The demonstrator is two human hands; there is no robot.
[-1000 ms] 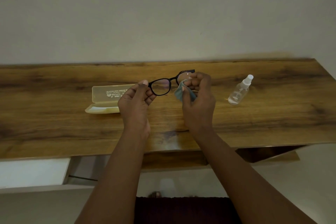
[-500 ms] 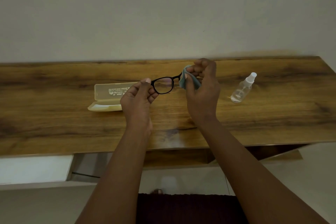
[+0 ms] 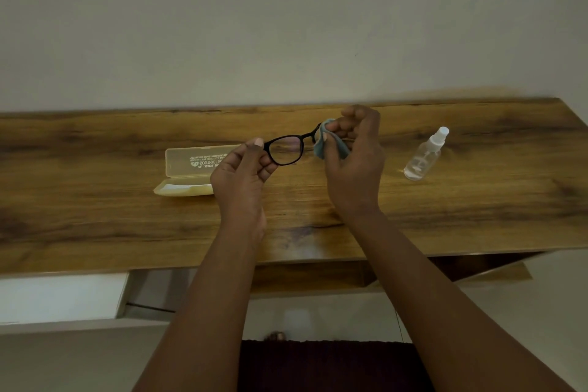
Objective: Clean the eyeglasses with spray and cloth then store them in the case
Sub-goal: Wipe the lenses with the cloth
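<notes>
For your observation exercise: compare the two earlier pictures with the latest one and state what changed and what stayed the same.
The right hand has slid the blue cloth up over its lens of the eyeglasses, which was partly visible a second ago and is now hidden. Nothing was picked up or released. The left hand keeps its grip on the other end of the frame; the open case and spray bottle lie where they were on the table.

One head-worn view looks forward and down, close over the wooden table [image 3: 95, 216] (wall behind it).

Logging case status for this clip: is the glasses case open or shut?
Open. The case lies on the table with its lid swung up, printed inside facing the camera, tray bare.
</notes>
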